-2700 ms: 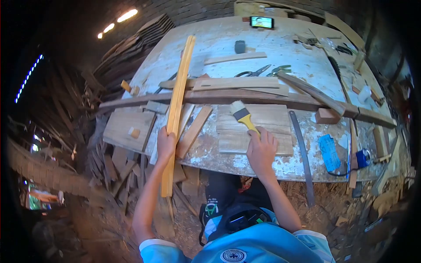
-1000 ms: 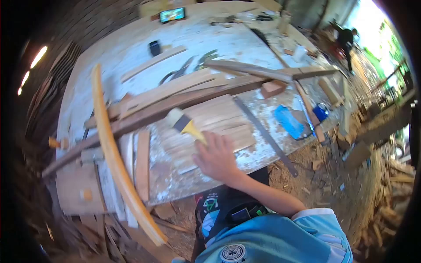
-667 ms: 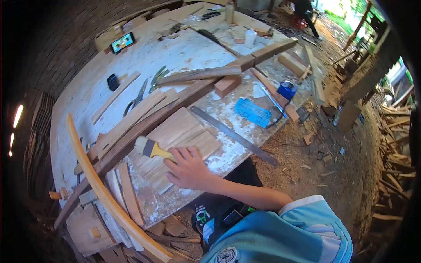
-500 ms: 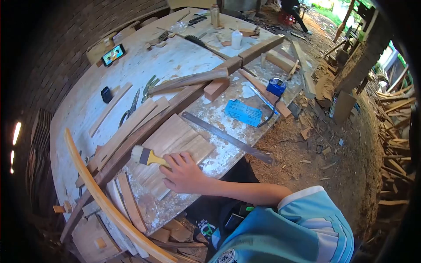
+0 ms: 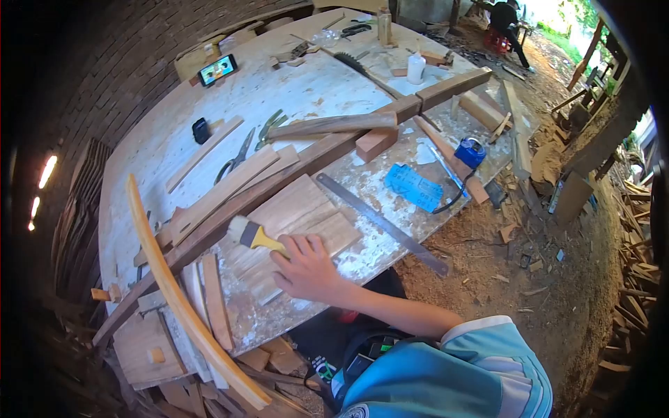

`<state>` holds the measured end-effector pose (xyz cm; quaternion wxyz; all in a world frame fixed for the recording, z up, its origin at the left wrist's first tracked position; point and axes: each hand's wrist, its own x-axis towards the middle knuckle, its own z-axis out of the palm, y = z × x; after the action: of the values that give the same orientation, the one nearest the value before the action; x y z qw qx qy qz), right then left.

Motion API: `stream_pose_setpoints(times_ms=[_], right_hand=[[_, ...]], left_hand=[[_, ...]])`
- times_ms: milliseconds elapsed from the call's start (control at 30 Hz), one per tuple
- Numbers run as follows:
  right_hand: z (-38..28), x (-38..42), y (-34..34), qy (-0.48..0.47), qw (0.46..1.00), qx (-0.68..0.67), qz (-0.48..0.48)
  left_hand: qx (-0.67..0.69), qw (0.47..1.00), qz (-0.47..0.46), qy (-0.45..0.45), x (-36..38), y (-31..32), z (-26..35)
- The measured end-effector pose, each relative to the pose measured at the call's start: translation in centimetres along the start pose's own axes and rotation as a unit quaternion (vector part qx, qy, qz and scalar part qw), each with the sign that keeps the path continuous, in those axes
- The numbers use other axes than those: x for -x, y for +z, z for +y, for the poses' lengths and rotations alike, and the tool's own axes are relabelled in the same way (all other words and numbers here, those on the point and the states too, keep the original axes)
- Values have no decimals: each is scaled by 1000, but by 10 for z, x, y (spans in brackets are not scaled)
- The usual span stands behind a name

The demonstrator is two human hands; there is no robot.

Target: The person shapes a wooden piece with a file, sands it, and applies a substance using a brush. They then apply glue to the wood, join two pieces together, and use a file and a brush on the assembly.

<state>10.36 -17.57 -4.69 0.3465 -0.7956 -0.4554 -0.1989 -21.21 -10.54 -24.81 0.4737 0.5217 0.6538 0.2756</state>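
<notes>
My right hand [image 5: 310, 270] is closed around the yellow handle of a flat paintbrush [image 5: 259, 238]. Its pale bristles point left, over the far left side of a light-brown wooden panel [image 5: 296, 202] lying on the worktable. A long dark timber beam [image 5: 268, 182] runs diagonally just behind the panel. Close to the panel's right side rests a flat metal saw blade [image 5: 380, 221], one end jutting past the table edge. Two narrow wood strips [image 5: 217, 303] lie left of the panel. My left hand is out of view.
A curved yellowish wood strip [image 5: 182, 306] crosses the left front corner. Scissors [image 5: 237, 159], a phone [image 5: 217, 70], a blue tape measure [image 5: 470, 152], blue sandpaper [image 5: 412, 187] and a white bottle [image 5: 416, 68] are on the table [image 5: 313, 87]. A person [image 5: 503, 21] sits far back.
The whole scene has shifted toward the right in view as the camera turned. My right hand still grips the paintbrush at about the same place over the panel.
</notes>
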Motion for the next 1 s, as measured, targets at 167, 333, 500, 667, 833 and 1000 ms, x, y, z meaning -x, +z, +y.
stream_pose_setpoints(times_ms=[167,333,500,667,833,1000], right_hand=[[0,-1,-1,-7,1000,8,3],[-1,-1,-2,-15,1000,14,-6],[1,3,-1,-21,1000,7,-3],[1,3,-3,-11,1000,20,11],[-1,6,2,-22,1000,7,10],[3,6,3,-16,999,-40,-11]], left_hand=[[10,964,204,169,1,-87,28],[27,935,209,285,13,-130,171],[-69,905,103,408,-33,-122,236],[-202,905,-178,329,-39,-43,293],[-245,897,-109,352,-82,-5,300],[-8,968,-158,194,-131,11,326]])
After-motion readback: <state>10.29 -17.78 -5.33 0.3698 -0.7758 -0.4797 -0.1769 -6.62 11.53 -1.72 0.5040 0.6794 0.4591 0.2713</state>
